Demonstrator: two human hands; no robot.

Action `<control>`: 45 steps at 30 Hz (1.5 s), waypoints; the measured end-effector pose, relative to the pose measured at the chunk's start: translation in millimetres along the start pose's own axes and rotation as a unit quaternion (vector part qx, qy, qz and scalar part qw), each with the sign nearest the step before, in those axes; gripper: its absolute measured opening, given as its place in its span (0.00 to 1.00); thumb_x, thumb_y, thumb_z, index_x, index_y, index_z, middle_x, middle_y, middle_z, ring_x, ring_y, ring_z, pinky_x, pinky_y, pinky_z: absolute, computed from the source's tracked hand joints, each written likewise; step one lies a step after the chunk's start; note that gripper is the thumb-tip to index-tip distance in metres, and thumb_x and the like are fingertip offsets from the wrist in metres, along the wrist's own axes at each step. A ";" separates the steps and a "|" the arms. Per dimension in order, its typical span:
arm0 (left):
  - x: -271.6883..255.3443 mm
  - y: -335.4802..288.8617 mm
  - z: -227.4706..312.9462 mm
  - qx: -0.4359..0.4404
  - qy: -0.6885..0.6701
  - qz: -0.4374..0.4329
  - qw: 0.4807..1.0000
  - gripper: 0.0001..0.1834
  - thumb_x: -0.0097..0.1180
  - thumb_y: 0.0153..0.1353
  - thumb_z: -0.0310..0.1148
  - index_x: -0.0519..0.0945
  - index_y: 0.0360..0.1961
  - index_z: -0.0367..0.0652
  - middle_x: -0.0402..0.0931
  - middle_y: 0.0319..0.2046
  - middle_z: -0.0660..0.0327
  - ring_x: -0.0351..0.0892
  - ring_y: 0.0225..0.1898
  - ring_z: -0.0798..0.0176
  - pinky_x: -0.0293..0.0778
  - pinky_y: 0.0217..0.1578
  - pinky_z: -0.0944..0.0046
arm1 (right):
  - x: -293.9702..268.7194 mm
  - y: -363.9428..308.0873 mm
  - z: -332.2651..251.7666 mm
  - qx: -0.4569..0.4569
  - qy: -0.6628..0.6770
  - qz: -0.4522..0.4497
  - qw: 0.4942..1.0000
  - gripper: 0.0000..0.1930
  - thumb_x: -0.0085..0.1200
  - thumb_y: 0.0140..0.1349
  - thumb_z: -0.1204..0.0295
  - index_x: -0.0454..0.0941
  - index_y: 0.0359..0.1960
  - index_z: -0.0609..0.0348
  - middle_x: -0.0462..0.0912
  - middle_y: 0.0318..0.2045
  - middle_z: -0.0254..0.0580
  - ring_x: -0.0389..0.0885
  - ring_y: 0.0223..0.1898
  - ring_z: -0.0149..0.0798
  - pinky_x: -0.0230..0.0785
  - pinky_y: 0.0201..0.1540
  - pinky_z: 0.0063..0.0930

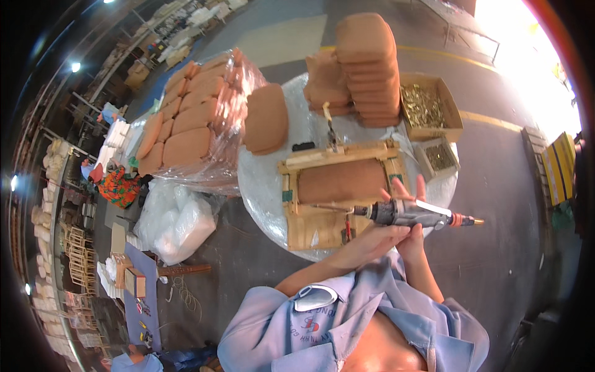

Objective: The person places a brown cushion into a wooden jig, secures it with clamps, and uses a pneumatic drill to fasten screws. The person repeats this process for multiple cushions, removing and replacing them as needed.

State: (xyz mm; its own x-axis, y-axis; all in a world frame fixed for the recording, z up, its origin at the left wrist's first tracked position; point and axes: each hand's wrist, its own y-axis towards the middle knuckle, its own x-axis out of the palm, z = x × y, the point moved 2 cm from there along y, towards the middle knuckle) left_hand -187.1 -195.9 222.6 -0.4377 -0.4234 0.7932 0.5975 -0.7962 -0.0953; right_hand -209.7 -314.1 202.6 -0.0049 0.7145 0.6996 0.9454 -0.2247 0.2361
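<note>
Your grey-and-black, barrel-shaped power driver point(416, 214) lies level above the near right side of a pale wooden frame point(307, 234), its slender metal bit pointing left. Your right hand point(410, 246) supports it from behind, fingers extended and spread; your left hand point(377, 239) rests against its underside, how firmly curled you cannot tell from here. A smooth brown panel point(341, 180) sits within the frame on a round, film-covered table point(263, 189), near stacked, rounded-corner brown pads point(375, 77) and a cardboard box point(447, 132) of brassy pieces.
</note>
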 end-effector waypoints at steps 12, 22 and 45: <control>-7.1 29.5 -59.1 -0.033 0.101 0.048 0.993 0.27 0.71 0.67 0.31 0.78 0.66 0.44 0.81 0.59 0.62 0.78 0.63 0.66 0.72 0.65 0.60 | -63.7 -51.4 12.0 0.000 -0.004 0.161 0.987 0.50 0.62 0.71 0.44 0.45 0.87 0.33 0.55 0.83 0.55 0.75 0.72 0.61 0.77 0.67 0.51; -92.7 1.3 -102.4 -0.197 0.333 0.054 0.920 0.20 0.74 0.67 0.50 0.86 0.37 0.43 0.80 0.31 0.70 0.78 0.36 0.75 0.71 0.36 0.69 | -96.6 -47.8 4.3 0.074 -0.147 0.212 0.963 0.33 0.62 0.69 0.74 0.65 0.74 0.53 0.75 0.70 0.54 0.81 0.67 0.61 0.80 0.64 0.53; -220.0 -41.0 -130.9 -0.146 0.143 0.337 0.919 0.22 0.64 0.75 0.53 0.78 0.49 0.44 0.82 0.39 0.62 0.86 0.37 0.66 0.84 0.36 0.62 | -122.1 -29.0 40.6 -0.018 -0.356 0.198 0.913 0.23 0.73 0.59 0.84 0.80 0.55 0.63 0.87 0.49 0.43 0.87 0.50 0.34 0.82 0.56 0.32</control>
State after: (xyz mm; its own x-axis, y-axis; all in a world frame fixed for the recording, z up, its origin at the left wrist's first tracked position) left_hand -203.2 -126.7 -26.7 -0.2181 -0.9256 0.3094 0.6097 -0.3767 -0.6974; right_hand -223.3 -367.9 83.0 0.5605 0.8190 0.1231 0.8154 -0.5717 0.0913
